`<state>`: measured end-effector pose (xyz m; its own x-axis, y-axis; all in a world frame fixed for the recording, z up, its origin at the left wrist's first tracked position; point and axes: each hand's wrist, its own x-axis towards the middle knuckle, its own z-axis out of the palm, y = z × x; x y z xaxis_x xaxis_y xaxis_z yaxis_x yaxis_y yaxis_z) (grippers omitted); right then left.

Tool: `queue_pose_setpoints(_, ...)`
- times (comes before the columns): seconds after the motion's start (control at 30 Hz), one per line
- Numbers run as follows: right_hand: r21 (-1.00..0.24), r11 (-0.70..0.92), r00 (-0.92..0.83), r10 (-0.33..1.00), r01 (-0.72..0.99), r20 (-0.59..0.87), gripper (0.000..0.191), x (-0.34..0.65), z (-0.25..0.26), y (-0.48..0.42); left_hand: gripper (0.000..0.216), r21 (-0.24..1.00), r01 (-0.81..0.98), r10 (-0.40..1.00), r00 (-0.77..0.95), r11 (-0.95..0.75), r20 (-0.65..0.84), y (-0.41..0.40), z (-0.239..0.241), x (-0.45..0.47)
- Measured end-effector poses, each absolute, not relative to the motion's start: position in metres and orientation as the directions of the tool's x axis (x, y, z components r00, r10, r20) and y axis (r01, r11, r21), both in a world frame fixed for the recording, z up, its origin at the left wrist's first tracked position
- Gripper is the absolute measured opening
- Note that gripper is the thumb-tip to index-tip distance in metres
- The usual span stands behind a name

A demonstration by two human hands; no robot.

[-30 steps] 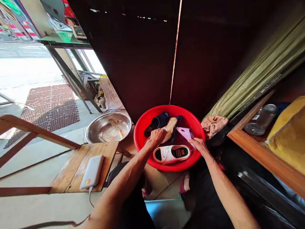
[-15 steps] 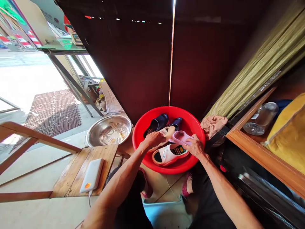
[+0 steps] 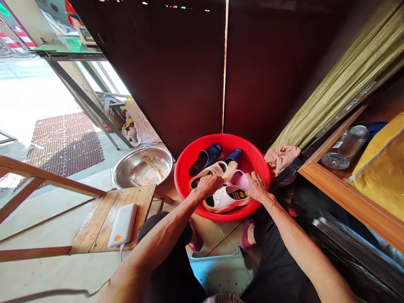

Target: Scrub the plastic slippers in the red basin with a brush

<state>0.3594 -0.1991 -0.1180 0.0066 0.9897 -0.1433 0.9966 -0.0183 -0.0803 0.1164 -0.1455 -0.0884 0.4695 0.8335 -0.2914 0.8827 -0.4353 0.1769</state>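
Note:
My left hand (image 3: 208, 186) is closed around a pale scrubbing brush (image 3: 230, 170), its bristles turned up toward the far side. With my right hand (image 3: 257, 188) I grip one end of a lilac slipper (image 3: 239, 180), beside the brush. Both hands are over a red basin (image 3: 181, 181). Beneath them lies a white slipper (image 3: 222, 202) with a printed design; another white slipper (image 3: 213, 169) is behind my left hand. At the back of the basin are a navy slipper (image 3: 206, 158) and a second navy slipper (image 3: 233, 155).
A steel bowl (image 3: 126, 160) with a stick-like thing inside stands left of the basin. Closer, a white power bank (image 3: 122, 225) with a cable lies on a wooden seat (image 3: 94, 229). At right are a wooden shelf (image 3: 344, 195), a clear jar (image 3: 344, 147) and a curtain (image 3: 328, 92).
The whole view has shifted slightly. The brush has moved off the lilac slipper's edge and its bristles now show upward. My right hand has shifted its hold on the slipper.

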Motion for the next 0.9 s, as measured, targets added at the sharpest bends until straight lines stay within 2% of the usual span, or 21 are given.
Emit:
queue_pose_setpoints(0.2, -0.041, 0.051, -0.053, 0.997, 0.998, -0.061, 0.071, 0.371, -0.120, -0.200, 0.040, 0.331, 0.839, 0.815, 0.520, -0.432, -0.257, -0.143, -0.077, 0.099)
queue_pose_setpoints(0.33, -0.053, 0.127, -0.128, 0.992, 0.991, -0.022, 0.071, 0.366, -0.119, -0.199, 0.042, 0.237, 0.887, 0.858, 0.449, -0.396, -0.250, -0.139, -0.082, 0.101)
queue_pose_setpoints(0.43, -0.077, 0.079, -0.080, 0.997, 0.994, -0.003, 0.069, 0.363, -0.118, -0.200, 0.045, 0.168, 0.909, 0.878, 0.413, -0.381, -0.244, -0.137, -0.091, 0.107)
queue_pose_setpoints(0.57, -0.190, -0.060, 0.077, 0.993, 0.980, 0.086, 0.072, 0.378, -0.120, -0.200, 0.043, 0.149, 0.917, 0.877, 0.399, -0.371, -0.267, -0.138, -0.096, 0.107)
queue_pose_setpoints(0.63, -0.260, -0.093, 0.144, 0.972, 0.961, 0.187, 0.077, 0.393, -0.122, -0.197, 0.044, 0.205, 0.904, 0.873, 0.418, -0.375, -0.252, -0.144, -0.096, 0.109)
queue_pose_setpoints(0.73, -0.413, -0.110, 0.246, 0.924, 0.904, 0.292, 0.082, 0.416, -0.129, -0.189, 0.048, 0.320, 0.861, 0.882, 0.454, -0.396, -0.131, -0.157, -0.093, 0.115)
queue_pose_setpoints(0.83, -0.595, -0.134, 0.347, 0.902, 0.792, 0.259, 0.075, 0.432, -0.138, -0.179, 0.048, 0.379, 0.824, 0.880, 0.472, -0.421, -0.047, -0.165, -0.088, 0.123)
queue_pose_setpoints(0.9, -0.695, -0.145, 0.385, 0.901, 0.705, 0.202, 0.068, 0.438, -0.142, -0.173, 0.047, 0.369, 0.825, 0.881, 0.472, -0.427, -0.035, -0.163, -0.085, 0.127)
